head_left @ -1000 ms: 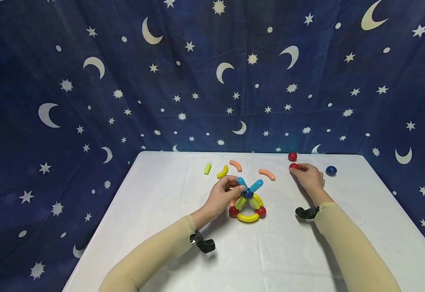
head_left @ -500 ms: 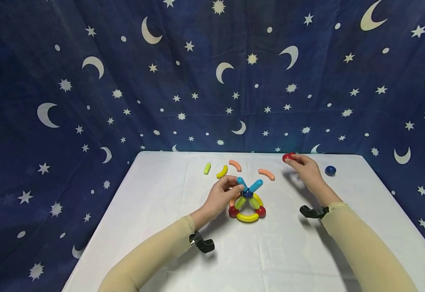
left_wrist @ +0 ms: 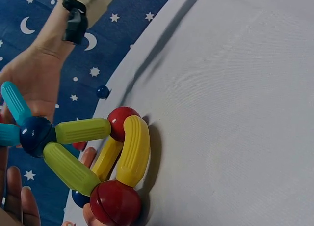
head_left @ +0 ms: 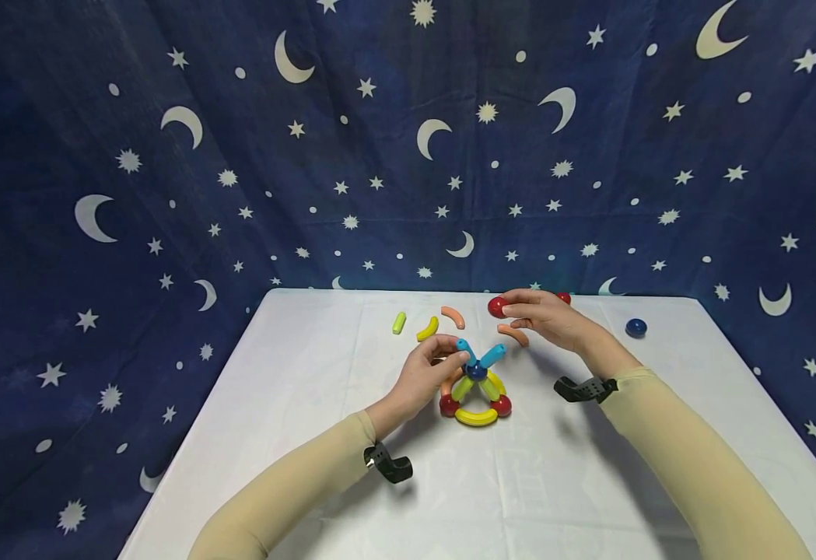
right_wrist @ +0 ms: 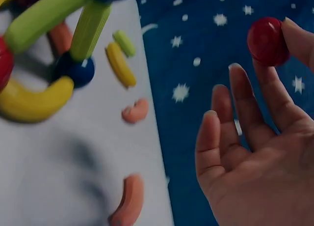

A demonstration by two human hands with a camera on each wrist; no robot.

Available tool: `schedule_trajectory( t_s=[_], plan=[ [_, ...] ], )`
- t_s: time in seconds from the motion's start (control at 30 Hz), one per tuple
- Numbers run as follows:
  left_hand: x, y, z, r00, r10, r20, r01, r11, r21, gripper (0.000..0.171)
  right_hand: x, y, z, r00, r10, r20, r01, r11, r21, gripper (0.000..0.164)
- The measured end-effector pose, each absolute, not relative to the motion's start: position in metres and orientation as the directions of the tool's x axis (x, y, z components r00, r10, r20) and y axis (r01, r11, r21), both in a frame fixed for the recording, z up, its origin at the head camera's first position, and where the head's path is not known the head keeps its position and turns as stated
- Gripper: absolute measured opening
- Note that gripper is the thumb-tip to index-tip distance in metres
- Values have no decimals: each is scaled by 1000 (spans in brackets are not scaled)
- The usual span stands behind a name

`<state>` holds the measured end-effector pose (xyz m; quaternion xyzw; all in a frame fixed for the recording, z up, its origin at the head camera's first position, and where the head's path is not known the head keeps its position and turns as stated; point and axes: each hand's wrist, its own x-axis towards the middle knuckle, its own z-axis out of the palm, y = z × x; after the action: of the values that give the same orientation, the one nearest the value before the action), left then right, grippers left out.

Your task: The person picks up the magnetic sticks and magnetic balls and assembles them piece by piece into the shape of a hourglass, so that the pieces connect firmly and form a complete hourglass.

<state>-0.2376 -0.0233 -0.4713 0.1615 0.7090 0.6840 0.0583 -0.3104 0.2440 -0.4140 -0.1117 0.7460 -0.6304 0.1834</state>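
Observation:
In the head view, my right hand pinches a red ball between thumb and index finger, raised over the far part of the table; the right wrist view shows that ball with the other fingers spread. My left hand holds a standing structure of magnetic sticks and balls near its top, thumb and finger at a light-blue stick. A dark blue ball joins two light-blue sticks above to green sticks below. Its base has red balls and curved yellow sticks. The left hand partly hides the structure's far side.
Behind the structure lie a short green stick, a curved yellow stick and two curved orange sticks. Another red ball, partly hidden by the right hand, and a blue ball sit farther right. A starry curtain borders the white table.
The right hand has lifted its red ball from the table's far right and carried it left, towards the structure. My left hand and the structure stay where they were.

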Motion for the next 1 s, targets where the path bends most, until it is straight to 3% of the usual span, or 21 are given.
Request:
schedule_trajectory(
  t_s=[0.33,0.63,1.0],
  plan=[
    [-238,-23,-470,-945,301,132,137,-6,991,26,-311,208,-392,-778,-617,-120,-76,282,-956,41],
    [-238,-24,-470,-941,310,139,141,-14,990,26,-310,189,-378,-683,-711,-167,-130,342,-931,39],
    [-237,-23,-472,-942,306,137,130,-45,991,26,-308,188,-380,-665,-720,-200,-95,347,-933,39]
  ],
)
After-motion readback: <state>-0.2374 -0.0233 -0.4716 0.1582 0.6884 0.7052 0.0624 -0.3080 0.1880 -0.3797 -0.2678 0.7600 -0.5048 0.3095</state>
